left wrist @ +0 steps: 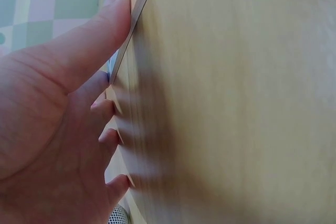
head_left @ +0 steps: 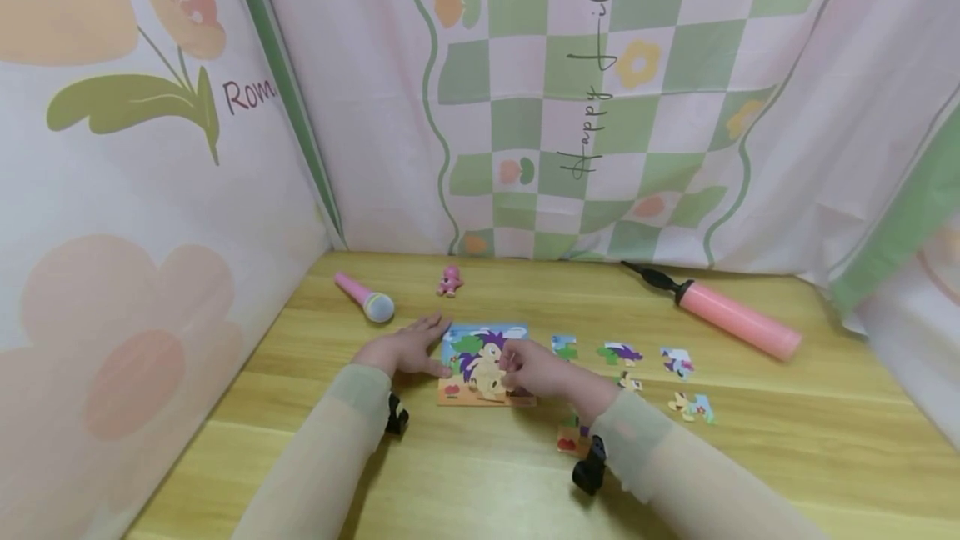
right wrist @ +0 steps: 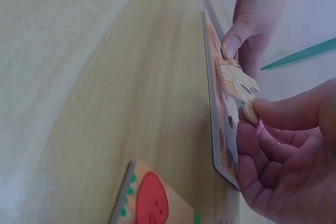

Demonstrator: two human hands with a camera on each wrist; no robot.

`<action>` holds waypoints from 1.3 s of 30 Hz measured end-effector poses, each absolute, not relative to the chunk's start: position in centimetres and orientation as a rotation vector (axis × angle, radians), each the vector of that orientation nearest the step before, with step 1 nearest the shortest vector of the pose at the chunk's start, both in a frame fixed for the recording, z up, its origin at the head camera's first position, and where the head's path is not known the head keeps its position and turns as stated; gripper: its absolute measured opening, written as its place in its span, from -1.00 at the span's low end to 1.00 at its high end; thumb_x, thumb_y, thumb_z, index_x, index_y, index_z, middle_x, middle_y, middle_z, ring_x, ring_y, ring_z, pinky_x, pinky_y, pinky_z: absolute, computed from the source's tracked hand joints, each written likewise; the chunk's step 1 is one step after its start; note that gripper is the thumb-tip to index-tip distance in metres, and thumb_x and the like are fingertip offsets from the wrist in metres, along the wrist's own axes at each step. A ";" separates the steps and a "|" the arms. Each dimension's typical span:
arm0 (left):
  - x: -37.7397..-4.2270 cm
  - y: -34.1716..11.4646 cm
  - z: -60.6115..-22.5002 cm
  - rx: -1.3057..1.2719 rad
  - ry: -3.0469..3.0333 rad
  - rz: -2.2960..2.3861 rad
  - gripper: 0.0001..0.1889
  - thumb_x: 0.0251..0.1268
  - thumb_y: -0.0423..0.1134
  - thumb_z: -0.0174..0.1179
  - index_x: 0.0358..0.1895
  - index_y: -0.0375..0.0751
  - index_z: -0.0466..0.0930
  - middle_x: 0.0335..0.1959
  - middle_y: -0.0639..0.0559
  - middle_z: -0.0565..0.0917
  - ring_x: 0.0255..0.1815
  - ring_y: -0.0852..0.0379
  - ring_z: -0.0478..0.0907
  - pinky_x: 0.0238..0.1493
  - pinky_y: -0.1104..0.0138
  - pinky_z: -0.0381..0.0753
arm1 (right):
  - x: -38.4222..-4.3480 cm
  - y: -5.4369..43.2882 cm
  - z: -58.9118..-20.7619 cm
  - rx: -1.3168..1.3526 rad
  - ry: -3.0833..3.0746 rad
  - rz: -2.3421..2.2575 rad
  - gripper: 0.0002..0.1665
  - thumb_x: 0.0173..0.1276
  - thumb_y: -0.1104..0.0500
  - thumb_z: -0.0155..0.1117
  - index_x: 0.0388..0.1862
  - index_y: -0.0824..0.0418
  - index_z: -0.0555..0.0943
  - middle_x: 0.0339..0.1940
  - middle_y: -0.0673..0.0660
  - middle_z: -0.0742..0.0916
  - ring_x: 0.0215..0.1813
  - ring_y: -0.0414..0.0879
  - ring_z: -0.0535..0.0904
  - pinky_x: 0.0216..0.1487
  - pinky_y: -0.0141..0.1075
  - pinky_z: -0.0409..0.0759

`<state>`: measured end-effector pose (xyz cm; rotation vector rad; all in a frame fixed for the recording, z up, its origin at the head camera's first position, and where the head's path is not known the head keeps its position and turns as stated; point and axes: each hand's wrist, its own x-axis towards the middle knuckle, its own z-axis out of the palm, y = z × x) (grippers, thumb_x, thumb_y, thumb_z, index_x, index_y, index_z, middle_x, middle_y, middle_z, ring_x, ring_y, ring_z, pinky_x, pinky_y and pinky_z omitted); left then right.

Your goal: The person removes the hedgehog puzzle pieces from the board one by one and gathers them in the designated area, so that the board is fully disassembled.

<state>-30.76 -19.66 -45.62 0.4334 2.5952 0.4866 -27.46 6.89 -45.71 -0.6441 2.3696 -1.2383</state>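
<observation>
A jigsaw puzzle board [head_left: 467,399] with a purple-maned cartoon animal lies flat on the table. My left hand [head_left: 405,350] rests at its left side, fingers spread and fairly straight. In the left wrist view, that thumb [left wrist: 102,27] lies on the board's edge while the other fingertips touch the tabletop. Over the board's right part, my right hand [head_left: 542,368] pinches a cream puzzle piece [right wrist: 239,83] between thumb and fingers. That piece is tilted above the board in the right wrist view. The right fingers partly cover the picture's right side.
Several loose puzzle pieces lie to the right, among them a purple-and-green one [head_left: 619,352] and one with a red shape [right wrist: 152,199] near my right wrist. Farther back are a pink toy microphone [head_left: 364,297], a pink figurine [head_left: 450,282] and a pink hand pump [head_left: 738,319]. Curtains border the table.
</observation>
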 end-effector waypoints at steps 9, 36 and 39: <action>-30.9 -19.9 -46.3 0.420 2.590 0.484 0.04 0.21 0.23 0.27 0.61 0.12 -0.20 0.61 0.07 -0.27 0.59 -0.05 -0.33 0.50 -0.07 -0.24 | -27.1 9.3 -44.6 -0.669 2.309 -1.289 -0.85 0.29 0.40 0.28 -0.25 0.29 0.48 -0.45 0.11 0.57 -0.43 -0.07 0.47 -0.40 -0.27 0.51; -31.8 -20.4 -47.2 0.445 2.603 0.494 0.07 0.14 0.31 0.27 0.61 0.18 -0.21 0.61 0.11 -0.28 0.59 -0.07 -0.32 0.49 -0.12 -0.23 | -21.9 23.6 -44.0 -0.623 2.390 -1.184 -0.90 0.21 0.42 0.28 -0.35 0.32 0.53 -0.51 0.07 0.59 -0.49 -0.16 0.48 -0.50 -0.37 0.53; -32.1 -20.4 -47.6 0.455 2.612 0.471 0.07 0.15 0.31 0.27 0.60 0.21 -0.21 0.61 0.12 -0.28 0.59 -0.07 -0.32 0.49 -0.10 -0.23 | -21.3 24.1 -44.8 -0.603 2.425 -1.149 -0.89 0.18 0.42 0.30 -0.37 0.31 0.54 -0.50 0.07 0.60 -0.47 -0.14 0.50 -0.48 -0.36 0.54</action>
